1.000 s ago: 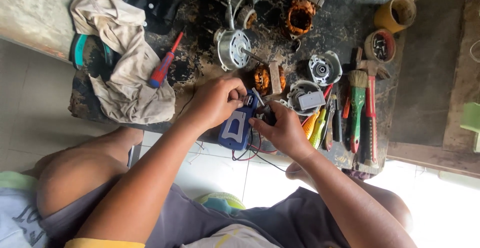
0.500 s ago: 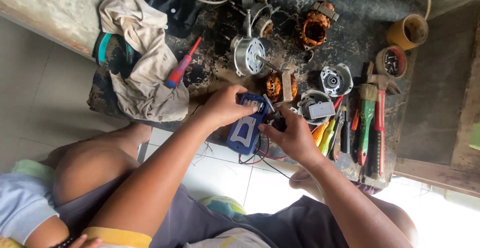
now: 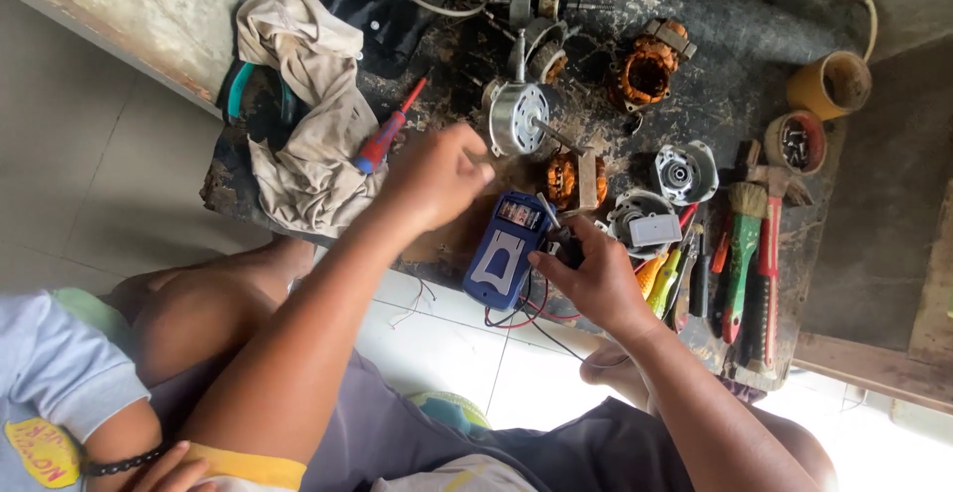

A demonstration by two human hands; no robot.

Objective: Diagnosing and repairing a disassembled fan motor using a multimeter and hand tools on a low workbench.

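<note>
Dirty workbench at frame centre carries your blue meter, where your right hand closes its fingers on the black probe, while your left hand, loosely curled and empty, hovers above near the silver motor, so testing seems underway, unfinished.

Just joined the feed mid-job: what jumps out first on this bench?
At centre, a blue multimeter lies at the bench's near edge; the right hand pinches a dark probe or plug beside it, red and black leads trailing below. The left hand hovers, loosely closed, just short of a silver motor with a protruding shaft. Copper-wound stators sit behind, and a paintbrush with a green handle lies among hand tools to the right.
</note>
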